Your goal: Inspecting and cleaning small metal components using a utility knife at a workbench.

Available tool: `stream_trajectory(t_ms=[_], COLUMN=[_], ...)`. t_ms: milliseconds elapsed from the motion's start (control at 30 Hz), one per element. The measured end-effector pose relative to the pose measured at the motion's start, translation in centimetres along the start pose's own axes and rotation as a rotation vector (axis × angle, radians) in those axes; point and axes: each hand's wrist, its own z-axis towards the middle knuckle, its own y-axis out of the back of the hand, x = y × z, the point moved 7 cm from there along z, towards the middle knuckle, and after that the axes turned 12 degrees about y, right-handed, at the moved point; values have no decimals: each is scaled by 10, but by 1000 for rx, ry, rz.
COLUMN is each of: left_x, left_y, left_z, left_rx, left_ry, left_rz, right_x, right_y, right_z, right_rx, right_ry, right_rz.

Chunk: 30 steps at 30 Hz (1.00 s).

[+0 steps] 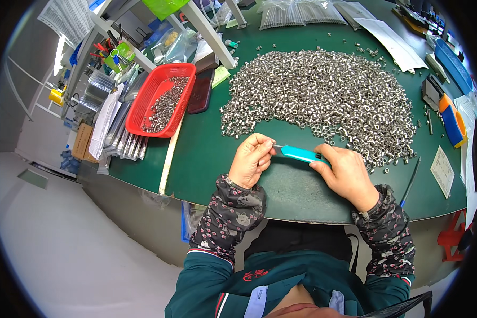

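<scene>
My right hand [346, 172] is closed around a turquoise utility knife [301, 153], its thumb and forefinger along the handle. The thin blade [278, 146] points left and reaches the fingertips of my left hand [253, 158]. That hand is curled in a pinch; whatever sits between thumb and forefinger is too small to make out. Just beyond both hands spreads a big heap of small metal rings [323, 90] on the green table [297, 193].
A red plastic basket [135, 114] at the left holds more small metal pieces. Beside it lies a dark flat case [201, 91]. On the right are a pen [411, 180], a paper tag [442, 172] and an orange-and-blue tool [453, 122]. Bagged rods [302, 13] lie at the back.
</scene>
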Motion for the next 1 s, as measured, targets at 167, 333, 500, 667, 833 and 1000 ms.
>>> stream_trajectory(t_ms=[167,333,500,667,833,1000], left_x=[2,1,-2,0,-1,-7], left_y=[4,5,0,0,-3,-1], left_z=[0,-1,-1,0,2,0], left_rx=[14,5,18,51,54,-12], left_ry=[15,23,-29,-32,-40,-67], left_rz=[-73,-110,-125,-130,-117,-44], right_x=[16,5,-3,-2,-6,-8], right_y=[10,18,3,-2,-4,-7], right_z=[1,-3,-2,-2,-1,4], right_rx=[-119,-252,-60,8,51,60], right_ry=[183,99,-9,-29,-69,-85], right_rz=[-234,-93,-22,42,73,135])
